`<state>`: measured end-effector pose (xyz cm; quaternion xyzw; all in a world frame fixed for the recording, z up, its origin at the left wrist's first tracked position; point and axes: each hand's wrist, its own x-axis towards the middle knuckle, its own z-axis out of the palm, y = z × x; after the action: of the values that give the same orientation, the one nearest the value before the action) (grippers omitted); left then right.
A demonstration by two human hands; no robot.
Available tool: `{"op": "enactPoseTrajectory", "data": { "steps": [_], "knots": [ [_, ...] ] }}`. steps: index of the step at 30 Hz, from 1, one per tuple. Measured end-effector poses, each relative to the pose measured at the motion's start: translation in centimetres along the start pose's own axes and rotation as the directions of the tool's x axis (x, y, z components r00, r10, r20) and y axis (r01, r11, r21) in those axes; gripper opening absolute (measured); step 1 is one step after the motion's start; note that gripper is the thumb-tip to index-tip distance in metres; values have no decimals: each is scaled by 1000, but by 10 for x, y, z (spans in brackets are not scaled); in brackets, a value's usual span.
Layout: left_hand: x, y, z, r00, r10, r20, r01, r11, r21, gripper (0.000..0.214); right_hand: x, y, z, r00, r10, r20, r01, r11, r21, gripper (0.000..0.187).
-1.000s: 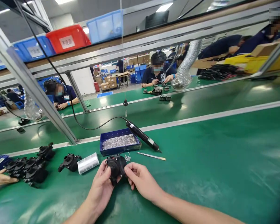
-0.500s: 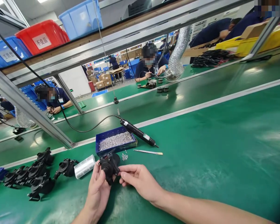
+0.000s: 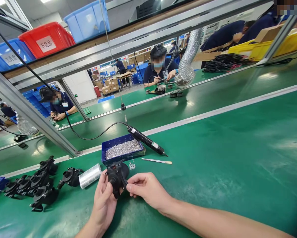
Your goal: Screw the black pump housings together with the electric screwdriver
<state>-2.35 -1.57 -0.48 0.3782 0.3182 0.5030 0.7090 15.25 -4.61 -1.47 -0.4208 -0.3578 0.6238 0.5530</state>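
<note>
A black plastic housing (image 3: 116,177) with a round stub facing me is held above the bench by my left hand (image 3: 105,201), its thumb on the front and fingers behind. At the housing's right side, the thumb and forefinger of my right hand (image 3: 144,190) pinch a thin black lever (image 3: 124,181). Just behind lies a small pile of shiny metal nuts or rings (image 3: 131,166). A blue tray (image 3: 103,153) full of similar tiny metal parts stands beyond it. The black electric screwdriver (image 3: 147,140) leans on the tray's right edge, with tweezers (image 3: 157,161) lying nearby.
Several black housings (image 3: 43,195) sit at the left, beside a clear film roll (image 3: 90,176). A metal frame post (image 3: 39,112) rises there, and a cable (image 3: 96,134) runs to the screwdriver. Co-workers (image 3: 159,67) sit across the bench (image 3: 212,172). Red and blue bins (image 3: 48,39) stand overhead.
The housing has turned slightly in my left hand, and the lever at its right side shows more fully. My right hand has shifted a little with it, still pinching.
</note>
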Motion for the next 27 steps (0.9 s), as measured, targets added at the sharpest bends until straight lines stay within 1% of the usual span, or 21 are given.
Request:
{"op": "enactPoseTrajectory", "data": {
  "steps": [2,4,6,7,8,9,10,11,12,13,14,15,16,18,19,20,21,23,25,27],
  "knots": [
    [0,2,-1,1000,-10,13,9,1000,22,51,1,4,-1,1000,-14,15,15,999,-34,39],
    [0,4,-1,1000,-28,2,28,999,41,50,1,6,-3,998,-25,49,30,994,-102,33],
    [1,4,-1,999,-51,-18,52,997,56,48,2,1,-7,993,-32,116,60,969,-239,26],
    [2,5,-1,998,-63,-28,64,996,65,48,3,-7,-9,987,-54,151,103,936,-337,22],
    [2,5,0,996,-76,-41,79,994,80,48,6,-17,-13,978,-108,177,177,876,-448,19],
    [3,5,0,994,-95,-57,100,990,100,49,10,-31,-17,963,-195,185,267,777,-570,17],
    [4,5,0,990,-114,-80,124,984,125,49,17,-47,-22,934,-307,183,346,646,-680,18],
    [4,5,1,986,-133,-100,148,977,153,49,26,-64,-28,878,-446,174,399,480,-782,19],
    [4,5,1,982,-150,-113,169,969,182,49,37,-81,-34,818,-559,138,366,321,-873,23],
    [5,6,2,980,-163,-116,185,960,210,48,49,-97,-41,802,-589,103,322,281,-904,33],
    [5,7,2,979,-170,-112,192,953,234,47,63,-111,-49,805,-589,78,285,268,-920,43],
    [5,9,2,979,-175,-101,195,948,251,47,76,-122,-56,820,-570,55,247,265,-932,49],
    [6,10,2,979,-180,-91,198,944,263,48,88,-130,-64,848,-528,46,216,266,-939,49],
    [8,13,3,975,-203,-87,219,937,271,51,106,-140,-77,912,-404,67,192,276,-942,36],
    [9,14,4,971,-221,-88,236,933,271,53,112,-142,-81,933,-350,84,190,282,-940,35],
    [11,16,5,966,-241,-88,256,927,274,55,114,-144,-84,944,-314,98,194,290,-937,38],
    [13,17,6,961,-260,-89,275,921,278,57,114,-146,-85,947,-305,104,199,298,-934,41],
    [17,18,8,953,-288,-92,302,910,284,60,108,-152,-81,931,-353,92,212,318,-924,41],
    [20,19,10,948,-303,-99,319,905,283,61,94,-159,-69,893,-446,67,238,339,-910,41],
    [22,20,10,942,-318,-105,335,902,273,62,75,-164,-48,859,-506,81,329,423,-844,41]
  ]
}}
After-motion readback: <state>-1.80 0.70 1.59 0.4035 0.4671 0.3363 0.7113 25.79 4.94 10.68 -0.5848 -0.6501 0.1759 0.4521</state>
